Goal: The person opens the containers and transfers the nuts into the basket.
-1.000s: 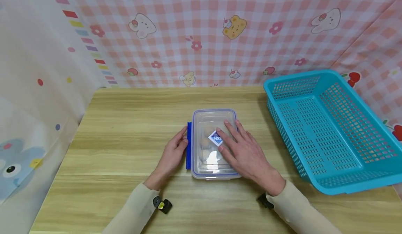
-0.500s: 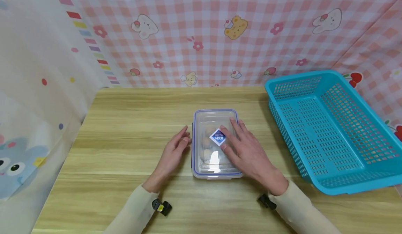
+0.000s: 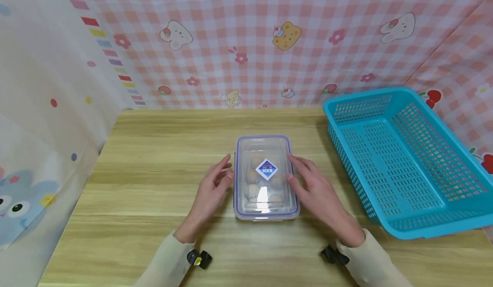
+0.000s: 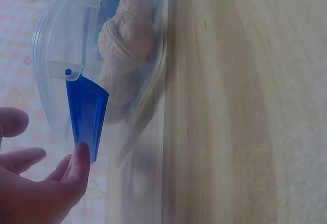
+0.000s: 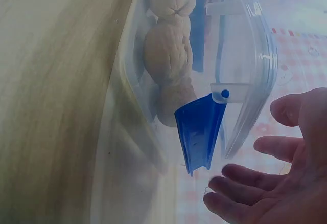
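- Curtain (image 3: 239, 30): pink check with cartoon prints, hanging behind the bench.
- Bench (image 3: 154, 150): wood grain, carrying box and basket.
- Basket (image 3: 389, 167): turquoise, slotted, sitting on the right of the bench, angled, well apart from the box.
- Box (image 3: 263, 143): clear, lid on, blue seal line round the edge; lying flat near mid-bench, between both hands, long sides pointing away from the person.
- Sleeves (image 3: 165, 259): cream, reaching in from the near edge.
- Right grip (image 3: 317, 188): hand staying loose, fingers spread and slightly bent, holding nothing; fingertips hovering at the box's right edge, contact unclear.
- Left grip (image 3: 211, 190): fingers relaxed, thumb apart, holding nothing; lying just beside the box's left side, one fingertip overlapping the flap end in the wrist view, can't tell if touching.
- Left flap (image 4: 88, 116), right flap (image 5: 201, 132): blue, hinging at the lid rim, angling outward, unlatched.
- Wrist cams (image 3: 199, 259): black, sitting at both cuffs.
- Label (image 3: 266, 169): blue-white diamond, "BXH", showing upside down on the lid.
- Walnuts (image 4: 127, 37): several, brown, lying inside the box, showing through the walls.
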Tool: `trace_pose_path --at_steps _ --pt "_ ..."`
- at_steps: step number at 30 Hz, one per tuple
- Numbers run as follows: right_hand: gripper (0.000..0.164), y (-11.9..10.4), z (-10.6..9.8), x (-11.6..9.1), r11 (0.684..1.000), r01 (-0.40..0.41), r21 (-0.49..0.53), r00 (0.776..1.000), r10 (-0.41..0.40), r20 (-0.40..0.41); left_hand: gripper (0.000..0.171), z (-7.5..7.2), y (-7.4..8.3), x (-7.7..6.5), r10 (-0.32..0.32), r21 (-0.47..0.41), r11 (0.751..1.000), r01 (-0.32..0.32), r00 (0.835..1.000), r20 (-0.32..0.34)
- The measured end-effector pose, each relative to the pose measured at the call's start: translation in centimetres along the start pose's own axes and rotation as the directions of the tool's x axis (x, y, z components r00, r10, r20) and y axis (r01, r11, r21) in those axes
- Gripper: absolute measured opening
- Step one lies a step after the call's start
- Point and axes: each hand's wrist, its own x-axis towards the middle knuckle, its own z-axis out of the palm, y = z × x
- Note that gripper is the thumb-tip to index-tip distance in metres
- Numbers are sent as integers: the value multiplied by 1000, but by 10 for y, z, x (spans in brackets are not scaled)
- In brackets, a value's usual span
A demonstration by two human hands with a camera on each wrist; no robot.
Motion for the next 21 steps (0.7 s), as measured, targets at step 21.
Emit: trace_pose_path --at_steps 21 --pt "48 5 0 1 990 -56 128 998 58 -12 47 3 3 -1 46 1 999 -46 999 0"
